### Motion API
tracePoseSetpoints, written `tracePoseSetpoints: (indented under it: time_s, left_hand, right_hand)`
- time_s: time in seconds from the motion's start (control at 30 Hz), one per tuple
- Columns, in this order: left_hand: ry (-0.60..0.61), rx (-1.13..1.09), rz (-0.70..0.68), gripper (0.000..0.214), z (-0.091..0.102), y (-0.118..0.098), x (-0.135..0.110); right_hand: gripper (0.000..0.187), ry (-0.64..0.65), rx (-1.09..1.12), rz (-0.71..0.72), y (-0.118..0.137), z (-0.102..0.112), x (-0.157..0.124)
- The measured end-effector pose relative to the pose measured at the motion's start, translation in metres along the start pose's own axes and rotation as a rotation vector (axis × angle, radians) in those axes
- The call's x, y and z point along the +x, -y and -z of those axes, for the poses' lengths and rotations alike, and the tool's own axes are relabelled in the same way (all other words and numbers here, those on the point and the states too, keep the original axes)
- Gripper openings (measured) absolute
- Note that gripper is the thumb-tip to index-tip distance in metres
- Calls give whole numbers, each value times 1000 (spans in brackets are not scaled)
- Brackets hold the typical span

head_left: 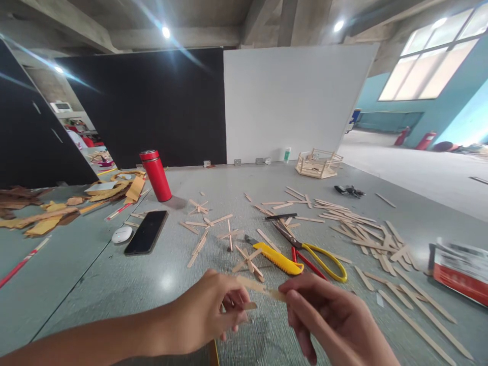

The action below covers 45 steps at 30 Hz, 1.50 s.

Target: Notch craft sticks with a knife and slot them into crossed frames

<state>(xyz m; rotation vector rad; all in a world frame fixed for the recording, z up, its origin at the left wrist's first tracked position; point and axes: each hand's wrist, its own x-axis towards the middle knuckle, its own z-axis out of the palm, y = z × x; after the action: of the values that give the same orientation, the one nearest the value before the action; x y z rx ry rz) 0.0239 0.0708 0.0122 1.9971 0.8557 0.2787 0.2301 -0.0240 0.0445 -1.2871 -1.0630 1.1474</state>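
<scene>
Low at the front of the table, my left hand [213,310] is closed around wooden craft sticks, and a short stick end [249,306] pokes out between its fingers. A pale craft stick [251,284] spans from that hand towards my right hand [324,315]. My right hand pinches the far end between thumb and fingers. Near the middle of the span is a notch or joint; I cannot tell whether it is one stick or two pieces meeting. Just beyond my hands lie a yellow utility knife [280,258], yellow-handled scissors [324,259] and a crossed stick cluster [248,262].
Loose craft sticks [375,244] spread over the right side. A red flask [156,175], a black phone [147,233] and a white earbud case [122,234] stand left. A stick-built frame [319,165] and glue stick [287,154] are by the white panel [293,101].
</scene>
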Motion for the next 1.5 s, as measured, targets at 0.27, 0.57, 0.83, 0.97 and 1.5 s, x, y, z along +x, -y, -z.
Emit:
tracePoseSetpoints:
  time_s: [0.27,0.57,0.83,0.97,1.5]
  left_hand:
    - [-166,133,-35,20,19,15,16]
    - [-112,-109,-47,28,33,2,24]
    - [443,-530,81,39,4,-3,7]
    - [401,-617,85,43,17,-3,12]
    - [-42,-649,-104,29,68,-29,-4]
  right_hand:
    - [48,-18,-131,66,-22,20,33]
    - [51,-20,-216,28,-25,20,37]
    - [49,237,-213,2,-31,5,24]
    - [43,81,-464,157,-34,12,32]
    - [24,57,-1162,407,-28,5,122]
